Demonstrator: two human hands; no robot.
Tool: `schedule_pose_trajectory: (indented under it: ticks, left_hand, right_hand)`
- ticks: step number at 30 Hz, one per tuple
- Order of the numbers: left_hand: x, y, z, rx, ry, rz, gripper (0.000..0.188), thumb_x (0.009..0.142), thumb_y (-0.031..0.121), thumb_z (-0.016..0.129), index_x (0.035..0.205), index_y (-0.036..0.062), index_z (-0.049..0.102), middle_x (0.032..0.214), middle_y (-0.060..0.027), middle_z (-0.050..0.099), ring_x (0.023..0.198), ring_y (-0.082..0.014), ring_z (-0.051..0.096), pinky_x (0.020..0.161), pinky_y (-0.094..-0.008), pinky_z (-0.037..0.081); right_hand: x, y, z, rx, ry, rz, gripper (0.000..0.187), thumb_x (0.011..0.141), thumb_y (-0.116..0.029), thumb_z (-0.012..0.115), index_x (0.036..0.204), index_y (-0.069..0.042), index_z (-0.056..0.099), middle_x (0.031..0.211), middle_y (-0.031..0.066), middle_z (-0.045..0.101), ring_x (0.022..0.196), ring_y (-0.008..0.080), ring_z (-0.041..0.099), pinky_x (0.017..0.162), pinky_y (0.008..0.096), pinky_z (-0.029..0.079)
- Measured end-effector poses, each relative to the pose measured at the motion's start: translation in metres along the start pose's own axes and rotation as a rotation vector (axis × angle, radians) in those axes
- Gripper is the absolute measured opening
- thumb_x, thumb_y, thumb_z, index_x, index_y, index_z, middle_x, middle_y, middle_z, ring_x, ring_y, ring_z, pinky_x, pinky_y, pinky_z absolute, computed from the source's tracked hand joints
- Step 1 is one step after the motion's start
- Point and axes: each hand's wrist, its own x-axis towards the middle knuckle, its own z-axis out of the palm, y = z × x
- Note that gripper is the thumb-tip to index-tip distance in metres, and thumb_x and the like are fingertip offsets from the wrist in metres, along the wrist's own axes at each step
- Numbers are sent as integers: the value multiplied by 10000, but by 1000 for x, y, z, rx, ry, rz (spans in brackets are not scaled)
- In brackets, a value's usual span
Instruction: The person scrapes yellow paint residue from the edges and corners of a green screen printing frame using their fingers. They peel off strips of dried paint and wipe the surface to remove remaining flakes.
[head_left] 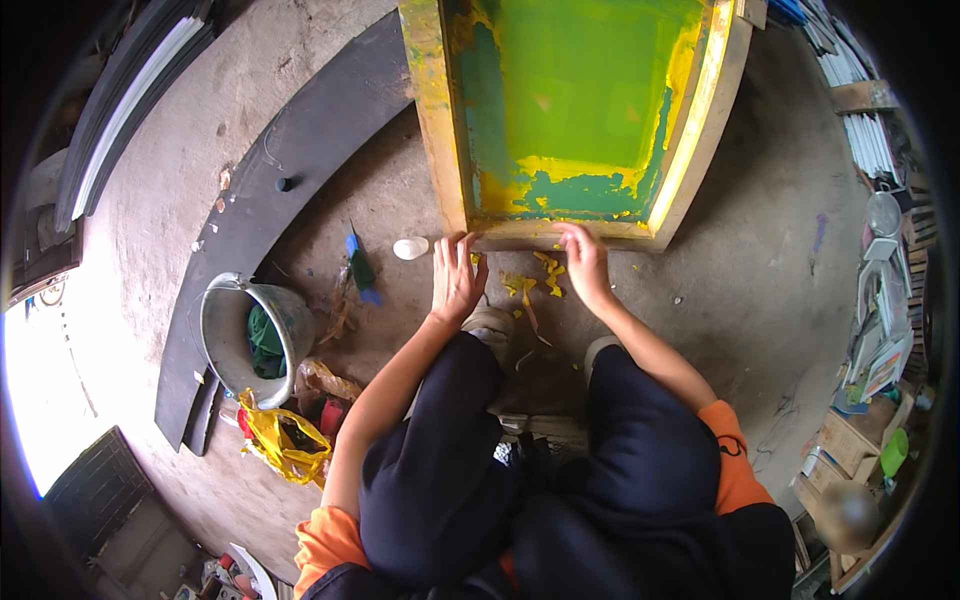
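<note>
A wooden screen-printing frame [692, 130] stands in front of me, its edges smeared with yellow. Its mesh [590, 80] is bright green in the middle, with yellow and dark green patches round it. My left hand [458, 278] is at the frame's near left corner, fingers apart and stretched toward the wood. At the near rail, further right, my right hand [586, 262] has its fingers bent and drawn together; whatever lies between the fingertips is too small to tell. Crumpled yellow scraps [522, 287] lie on the floor between my hands.
A white rounded object [410, 247] lies left of my left hand, near a blue and green scrap [360, 268]. Further left stand a bucket [290, 315] holding dark green cloth and a yellow plastic bag [283, 438]. A curved dark board [310, 140] lies behind them. Clutter [880, 330] lines the right side.
</note>
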Motion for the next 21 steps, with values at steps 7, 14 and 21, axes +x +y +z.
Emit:
schedule_pose_trajectory:
  ticks: [7,14,21]
  left_hand:
    - [51,14,3,217,-31,225,655,753,178,655,1339,47,396,1378,-123,359,1299,-274,327,1022,-472,264]
    - [66,9,12,423,-167,205,776,767,264,649,1422,58,289,1507,-80,210,1388,-215,223,1095,-469,189]
    - [63,2,11,501,-182,249,790,763,292,645,1423,46,287,1512,-71,220,1391,-183,232,1127,-402,112]
  right_hand:
    - [43,-12,-23,-326,214,-343,248,859,-44,587,1106,-45,570,1043,95,542,961,254,545,849,375,467]
    - [105,-21,-14,-553,214,-620,209,796,-151,687,967,-90,585,968,28,527,939,194,534,806,349,452]
    - [119,-9,-8,-735,210,-773,176,813,-172,673,940,-107,569,955,12,515,911,158,529,776,341,444]
